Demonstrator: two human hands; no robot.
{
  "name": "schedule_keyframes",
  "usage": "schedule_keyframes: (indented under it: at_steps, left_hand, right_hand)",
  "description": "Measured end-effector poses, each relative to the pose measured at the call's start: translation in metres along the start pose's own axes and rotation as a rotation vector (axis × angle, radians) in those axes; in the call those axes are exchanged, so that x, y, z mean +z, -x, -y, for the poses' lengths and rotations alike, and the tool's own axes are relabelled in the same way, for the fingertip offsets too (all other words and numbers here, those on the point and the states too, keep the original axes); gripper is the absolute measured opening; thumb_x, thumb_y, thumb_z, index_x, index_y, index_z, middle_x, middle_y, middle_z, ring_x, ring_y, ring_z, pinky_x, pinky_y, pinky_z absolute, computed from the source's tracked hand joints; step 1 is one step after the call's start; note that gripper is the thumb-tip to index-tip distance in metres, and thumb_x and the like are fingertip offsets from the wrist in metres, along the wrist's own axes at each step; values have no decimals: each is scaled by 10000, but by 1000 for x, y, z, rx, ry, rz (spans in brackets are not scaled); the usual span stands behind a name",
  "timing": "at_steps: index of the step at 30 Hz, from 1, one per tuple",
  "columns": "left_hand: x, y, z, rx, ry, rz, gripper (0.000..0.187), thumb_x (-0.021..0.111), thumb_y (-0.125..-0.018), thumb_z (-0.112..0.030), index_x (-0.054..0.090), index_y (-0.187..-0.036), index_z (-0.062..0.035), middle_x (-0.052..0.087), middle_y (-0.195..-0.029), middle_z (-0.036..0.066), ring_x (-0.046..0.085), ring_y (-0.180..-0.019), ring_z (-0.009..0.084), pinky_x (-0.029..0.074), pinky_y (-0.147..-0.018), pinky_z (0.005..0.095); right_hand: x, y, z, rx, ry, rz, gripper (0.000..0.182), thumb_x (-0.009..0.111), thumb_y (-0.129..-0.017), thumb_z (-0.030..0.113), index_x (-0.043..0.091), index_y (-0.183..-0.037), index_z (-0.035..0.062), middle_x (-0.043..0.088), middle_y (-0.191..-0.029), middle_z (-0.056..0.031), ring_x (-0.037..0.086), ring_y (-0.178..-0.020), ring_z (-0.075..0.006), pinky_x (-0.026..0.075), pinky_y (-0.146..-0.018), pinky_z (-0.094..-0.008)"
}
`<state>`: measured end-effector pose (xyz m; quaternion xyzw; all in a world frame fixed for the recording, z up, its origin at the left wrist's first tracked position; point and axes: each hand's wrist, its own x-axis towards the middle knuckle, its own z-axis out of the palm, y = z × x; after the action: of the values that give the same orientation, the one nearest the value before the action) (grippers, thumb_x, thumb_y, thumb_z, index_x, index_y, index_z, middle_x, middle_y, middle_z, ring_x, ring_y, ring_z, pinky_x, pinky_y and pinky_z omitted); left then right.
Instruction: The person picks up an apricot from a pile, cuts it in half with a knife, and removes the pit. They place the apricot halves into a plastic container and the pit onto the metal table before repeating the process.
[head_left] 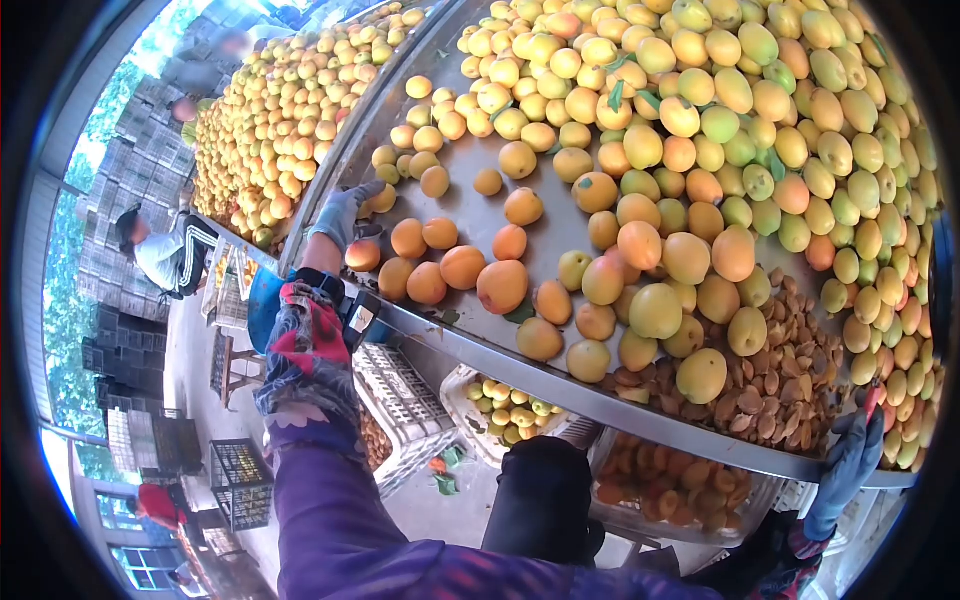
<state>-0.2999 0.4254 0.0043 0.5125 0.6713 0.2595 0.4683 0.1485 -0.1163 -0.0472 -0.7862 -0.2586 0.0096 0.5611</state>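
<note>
My left hand (343, 214), in a light grey-blue glove, reaches over the left rim of the metal table (590, 398). Its fingers are stretched out beside an apricot (382, 199), and another apricot (362, 255) lies just below the hand. At the table's right front edge, my right hand (850, 455) wears a blue-grey glove. Its fingers are closed around a small red object (874, 399) whose kind I cannot make out. A heap of brown apricot pits (775, 390) lies on the table to the left of that hand.
Yellow and orange apricots (700, 120) pile high across the table. Underneath stand a tub of apricot halves (670, 485), a basket of greenish fruit (507, 408) and a white crate (405, 410). Another fruit heap (290, 120) and a seated person (170, 250) are at left.
</note>
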Motion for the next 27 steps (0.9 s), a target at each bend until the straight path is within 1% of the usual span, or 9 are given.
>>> schedule_keyframes:
  at_steps: [1,9,12,14,16,18,19,24,27]
  left_hand:
    - [4,-2,2,11,-52,-1,564,722,-787,-320,494,-1221,-41,546,-1120,112,582,-925,223,526,-679,374]
    - [74,-38,-19,129,112,312,509,689,-815,-300,498,-1251,-119,541,-1163,92,551,-1008,234,503,-744,377]
    - [107,-32,-36,210,319,470,617,645,-861,-187,345,-1377,-30,474,-1283,111,542,-1092,234,493,-882,389]
    - [120,-29,-38,309,323,282,736,693,-792,-225,321,-1415,-105,511,-1185,116,530,-1022,225,476,-757,399]
    - [118,-14,-41,296,352,269,736,672,-802,-180,301,-1433,-104,538,-1075,96,560,-905,195,487,-670,352]
    - [107,0,-44,400,-210,79,682,657,-816,-148,337,-1417,-104,556,-981,63,568,-775,153,480,-573,290]
    - [102,-2,-40,412,-207,65,595,644,-824,-121,405,-1367,-76,562,-871,37,549,-692,114,454,-510,256]
    - [89,13,-32,325,-117,129,424,583,-820,-49,508,-1237,-28,589,-920,32,577,-680,108,461,-549,229]
    - [95,20,-28,426,-353,221,420,615,-803,-41,537,-1215,-29,591,-917,44,585,-734,104,469,-579,234]
  right_hand:
    - [1,0,2,36,-16,-6,353,435,-982,226,506,-1224,-20,502,-720,24,257,-449,13,169,-408,-165]
    - [2,-5,3,70,-56,33,341,438,-979,227,513,-1225,3,494,-691,40,255,-447,17,170,-407,-163]
    - [2,-4,3,83,-76,24,333,457,-970,201,513,-1220,-12,494,-696,19,260,-442,9,160,-407,-169]
    - [2,-3,2,117,-84,3,316,464,-966,190,523,-1212,0,495,-688,23,258,-441,10,157,-408,-169]
    - [1,-3,3,91,-111,4,305,468,-964,181,528,-1202,1,497,-689,24,256,-440,12,157,-409,-170]
    - [4,-2,14,146,-113,28,301,467,-965,181,529,-1199,2,500,-692,23,253,-439,14,159,-412,-168]
    - [4,-3,14,149,-112,34,301,467,-965,181,529,-1199,2,500,-692,23,253,-439,14,159,-412,-168]
    - [3,-2,9,110,-116,43,300,467,-965,185,525,-1195,3,507,-700,20,253,-441,17,160,-416,-165]
    - [3,-2,10,109,-77,51,292,467,-965,186,527,-1186,4,511,-704,18,257,-445,18,161,-416,-164]
